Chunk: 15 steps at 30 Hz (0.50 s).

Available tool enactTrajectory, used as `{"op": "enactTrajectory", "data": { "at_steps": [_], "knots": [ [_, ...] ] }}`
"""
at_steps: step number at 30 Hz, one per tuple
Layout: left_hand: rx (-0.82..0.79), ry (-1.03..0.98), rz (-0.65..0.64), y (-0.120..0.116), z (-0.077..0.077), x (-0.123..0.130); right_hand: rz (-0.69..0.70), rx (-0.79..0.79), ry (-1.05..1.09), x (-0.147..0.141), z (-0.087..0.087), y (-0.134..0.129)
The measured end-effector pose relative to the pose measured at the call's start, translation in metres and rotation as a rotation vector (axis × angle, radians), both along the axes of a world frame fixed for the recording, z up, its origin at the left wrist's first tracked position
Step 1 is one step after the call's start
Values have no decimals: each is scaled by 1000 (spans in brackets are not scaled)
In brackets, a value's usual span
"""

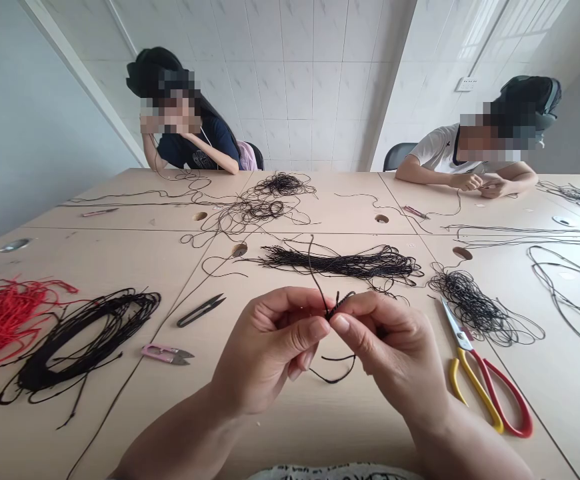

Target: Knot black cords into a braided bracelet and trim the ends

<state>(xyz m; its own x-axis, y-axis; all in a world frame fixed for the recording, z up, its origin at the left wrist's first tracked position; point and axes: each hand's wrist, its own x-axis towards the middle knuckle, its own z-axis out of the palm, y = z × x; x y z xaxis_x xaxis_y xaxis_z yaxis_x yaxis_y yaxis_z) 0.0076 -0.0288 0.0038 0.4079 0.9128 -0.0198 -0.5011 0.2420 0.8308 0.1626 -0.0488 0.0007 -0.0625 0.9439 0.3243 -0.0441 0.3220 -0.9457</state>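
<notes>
Above the table's near middle, my left hand point(275, 340) and my right hand point(393, 347) meet at the fingertips. Both pinch a black cord point(316, 273) where it bunches into a small knot-like spot. One end of it sticks up past my fingers, and a loop hangs below them. A short twisted piece of the cord shows beside my right index finger. My fingertips partly hide the pinched spot. Just beyond my hands lies a bundle of black braided cords point(340, 263).
Red-and-yellow scissors point(490, 393) lie at right beside a tangled black cord bundle point(475, 307). Pink thread snips point(165, 354), black snips point(201, 311), a black cord coil point(35, 373) and red cords point(5, 317) lie at left. Two people sit opposite, handling cords.
</notes>
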Motion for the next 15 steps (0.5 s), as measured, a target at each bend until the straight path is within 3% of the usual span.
{"op": "enactTrajectory", "data": {
  "at_steps": [15],
  "knots": [
    [23, -59, 123, -1, 1, 2, -78, 110, -163, 1, -1, -8]
  ]
}}
